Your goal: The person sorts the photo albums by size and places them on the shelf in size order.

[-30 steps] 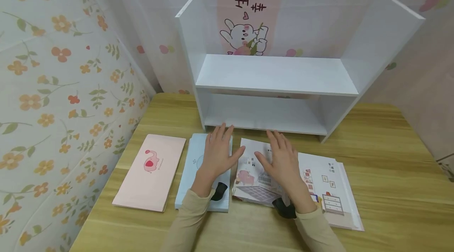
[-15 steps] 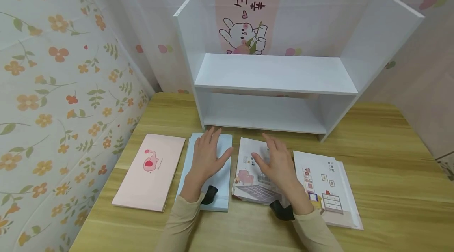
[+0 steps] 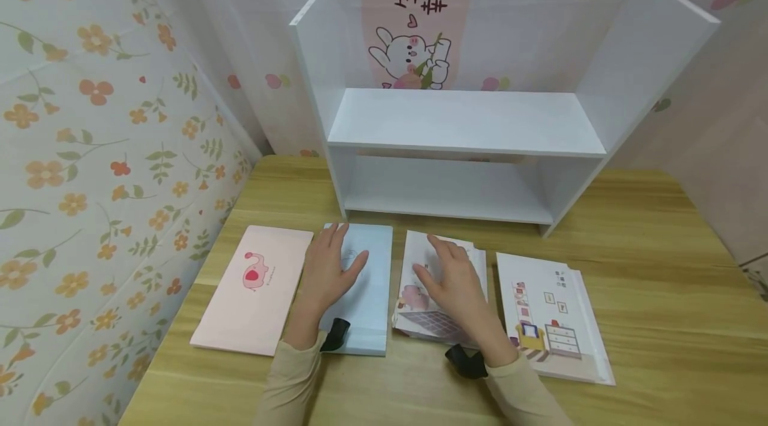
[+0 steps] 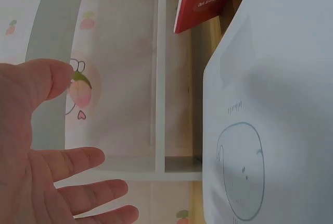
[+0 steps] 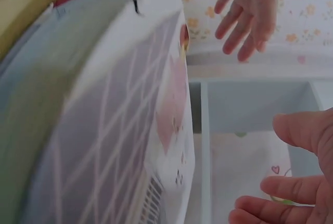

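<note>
My left hand [image 3: 324, 276] hovers over the left edge of a light blue notebook [image 3: 373, 293], fingers relaxed and apart, holding nothing. A whale drawing on that notebook [image 4: 281, 130] shows in the left wrist view. My right hand [image 3: 459, 286] is held over a white picture-covered book [image 3: 414, 279] with a pink figure and a grid pattern, its thumb spread from the fingers. The right wrist view has this book [image 5: 104, 146] very near and the spread right-hand fingers [image 5: 291, 190] beside it. Left of the blue notebook lies a pink notebook [image 3: 255, 289] with a red elephant.
Behind the books stands a white two-tier shelf [image 3: 468, 123] with tall side panels. Another white book [image 3: 555, 319], with furniture pictures, lies on the wooden table [image 3: 666, 293] at the right. A floral curtain [image 3: 102, 166] hangs along the left side.
Both hands have drifted left and slightly toward the body, the left from over the middle of the blue notebook to its left edge. Notebooks, books and shelf stay in place.
</note>
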`<state>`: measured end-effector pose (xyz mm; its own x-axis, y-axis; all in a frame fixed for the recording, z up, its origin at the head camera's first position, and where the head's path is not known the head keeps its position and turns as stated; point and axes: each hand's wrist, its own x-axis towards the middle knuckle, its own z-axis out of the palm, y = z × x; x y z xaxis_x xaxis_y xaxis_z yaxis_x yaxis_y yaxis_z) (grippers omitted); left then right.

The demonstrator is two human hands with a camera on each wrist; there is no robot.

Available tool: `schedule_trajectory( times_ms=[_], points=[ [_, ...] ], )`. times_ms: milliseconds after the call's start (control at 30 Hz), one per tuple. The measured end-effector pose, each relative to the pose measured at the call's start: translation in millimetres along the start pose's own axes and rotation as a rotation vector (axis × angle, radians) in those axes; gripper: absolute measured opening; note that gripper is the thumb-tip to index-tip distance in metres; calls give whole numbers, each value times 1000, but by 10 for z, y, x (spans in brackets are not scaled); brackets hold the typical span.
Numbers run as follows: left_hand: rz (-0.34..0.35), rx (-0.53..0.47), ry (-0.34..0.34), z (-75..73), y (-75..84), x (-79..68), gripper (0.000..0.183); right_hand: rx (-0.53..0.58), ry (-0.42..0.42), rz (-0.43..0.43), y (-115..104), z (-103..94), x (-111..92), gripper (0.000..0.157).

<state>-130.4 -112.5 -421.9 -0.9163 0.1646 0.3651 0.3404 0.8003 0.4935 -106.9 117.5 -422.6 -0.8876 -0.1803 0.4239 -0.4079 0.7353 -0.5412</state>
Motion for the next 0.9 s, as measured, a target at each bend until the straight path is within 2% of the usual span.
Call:
schedule_trajectory(
  times_ms=[267, 567, 733, 900],
  points=[
    [-110, -94, -34, -50, -69, -67, 55, 51, 7, 8, -73, 86, -22, 52],
    [-234, -124, 21, -156, -179, -116, 47, 88, 14, -33, -188, 165, -27, 48],
    [-282, -136, 53, -226, -316, -159, 44, 112, -1, -41, -302, 222, -17, 45],
    [-355, -168, 57, -330, -446, -231, 42, 119, -31, -45, -454, 272, 3, 44]
  ],
)
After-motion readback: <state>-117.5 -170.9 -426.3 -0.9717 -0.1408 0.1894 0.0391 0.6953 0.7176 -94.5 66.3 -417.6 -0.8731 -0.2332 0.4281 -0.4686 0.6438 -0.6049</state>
